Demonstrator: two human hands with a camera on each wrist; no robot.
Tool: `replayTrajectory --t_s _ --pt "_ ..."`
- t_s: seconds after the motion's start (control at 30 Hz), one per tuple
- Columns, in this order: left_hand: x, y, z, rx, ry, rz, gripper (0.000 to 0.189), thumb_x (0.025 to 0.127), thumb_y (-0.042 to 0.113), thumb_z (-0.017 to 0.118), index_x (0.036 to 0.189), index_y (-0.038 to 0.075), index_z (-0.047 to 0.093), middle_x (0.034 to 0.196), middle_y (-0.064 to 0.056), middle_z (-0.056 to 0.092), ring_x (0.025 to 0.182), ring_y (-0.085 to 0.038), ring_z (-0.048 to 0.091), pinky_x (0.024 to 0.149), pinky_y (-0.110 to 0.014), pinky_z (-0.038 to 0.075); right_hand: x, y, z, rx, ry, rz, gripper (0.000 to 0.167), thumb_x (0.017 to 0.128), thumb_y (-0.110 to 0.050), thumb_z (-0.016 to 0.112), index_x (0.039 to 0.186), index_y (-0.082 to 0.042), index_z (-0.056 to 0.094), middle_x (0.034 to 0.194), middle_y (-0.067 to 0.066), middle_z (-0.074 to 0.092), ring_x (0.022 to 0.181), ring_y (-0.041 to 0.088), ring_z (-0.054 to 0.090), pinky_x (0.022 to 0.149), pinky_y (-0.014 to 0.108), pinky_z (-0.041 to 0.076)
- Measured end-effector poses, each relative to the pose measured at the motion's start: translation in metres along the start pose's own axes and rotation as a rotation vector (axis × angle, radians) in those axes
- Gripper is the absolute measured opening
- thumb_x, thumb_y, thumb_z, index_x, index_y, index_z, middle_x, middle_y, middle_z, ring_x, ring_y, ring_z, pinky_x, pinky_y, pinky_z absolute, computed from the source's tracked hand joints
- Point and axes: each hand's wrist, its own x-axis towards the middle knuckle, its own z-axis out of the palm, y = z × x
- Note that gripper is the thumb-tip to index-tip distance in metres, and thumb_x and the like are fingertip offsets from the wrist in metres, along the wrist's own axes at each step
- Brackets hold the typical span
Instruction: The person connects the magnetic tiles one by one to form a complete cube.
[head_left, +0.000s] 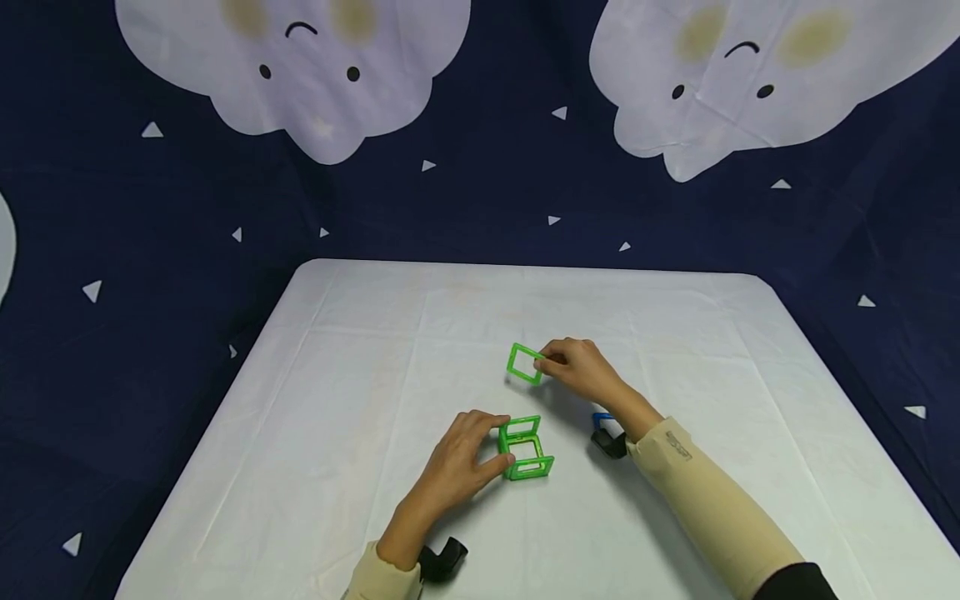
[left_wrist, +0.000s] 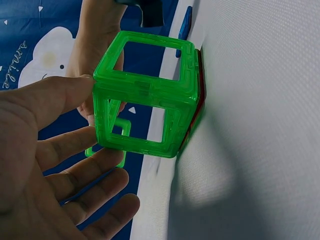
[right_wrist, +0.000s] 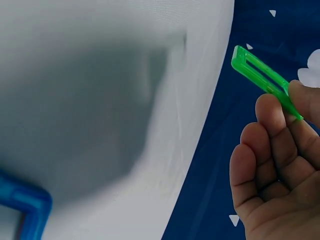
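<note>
My left hand (head_left: pixel 459 463) holds the left side of a small box of green square magnetic tiles (head_left: pixel 530 473) between thumb and fingers. In the left wrist view the green box (left_wrist: pixel 142 89) stands on the cloth with a red tile (left_wrist: pixel 201 80) along its base, and the other fingers spread loosely below the thumb. Farther back, raised over the table, my right hand (head_left: pixel 583 368) pinches a single green square magnetic tile (head_left: pixel 512 358) by one edge. The right wrist view shows this green tile (right_wrist: pixel 256 78) almost edge-on between thumb and fingertips.
A blue magnetic tile (head_left: pixel 602 416) lies on the white cloth-covered table (head_left: pixel 360 375), partly hidden by the right wrist and its black camera mount (head_left: pixel 609 443). Behind the table hangs a dark blue curtain (head_left: pixel 495 200) with clouds and small triangles.
</note>
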Motion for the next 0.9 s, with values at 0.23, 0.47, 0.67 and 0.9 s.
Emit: replayTrajectory --t_s 0.23,0.47,0.67,0.9 --pt "0.0 0.001 0.0 -0.006 -0.005 -0.011 0.046 0.081 0.03 0.072 0.124 0.015 0.06 0.117 0.002 0.062 0.11 -0.015 0.054 0.09 -0.035 0.046 -0.009 0.004 -0.001 0.002 0.038 0.007 0.019 0.089 -0.029 0.065 0.096 -0.014 0.072 0.092 0.004 0.072 0.085 0.018 0.066 0.074 0.037 0.053" --pt "-0.001 0.001 0.0 -0.01 -0.008 -0.017 0.046 0.081 0.03 0.072 0.124 0.016 0.06 0.117 0.002 0.062 0.11 -0.015 0.053 0.091 -0.035 0.046 -0.018 0.007 0.0 0.002 0.056 0.042 0.018 0.089 -0.029 0.065 0.096 -0.013 0.072 0.091 0.003 0.071 0.085 0.018 0.066 0.074 0.036 0.052" --pt "-0.001 0.001 0.0 -0.008 -0.007 -0.016 0.047 0.081 0.03 0.072 0.124 0.016 0.06 0.117 0.002 0.061 0.111 -0.015 0.053 0.092 -0.035 0.046 -0.03 0.006 0.002 0.015 0.078 0.071 0.017 0.088 -0.027 0.065 0.096 -0.013 0.072 0.088 0.002 0.071 0.082 0.016 0.065 0.072 0.034 0.052" --pt "-0.001 0.0 0.0 -0.006 -0.011 -0.017 0.048 0.081 0.031 0.072 0.125 0.016 0.059 0.118 0.001 0.061 0.111 -0.015 0.053 0.092 -0.036 0.046 -0.044 0.007 0.005 0.028 0.109 0.109 0.019 0.088 -0.029 0.065 0.095 -0.012 0.071 0.089 0.003 0.07 0.081 0.016 0.063 0.069 0.032 0.05"
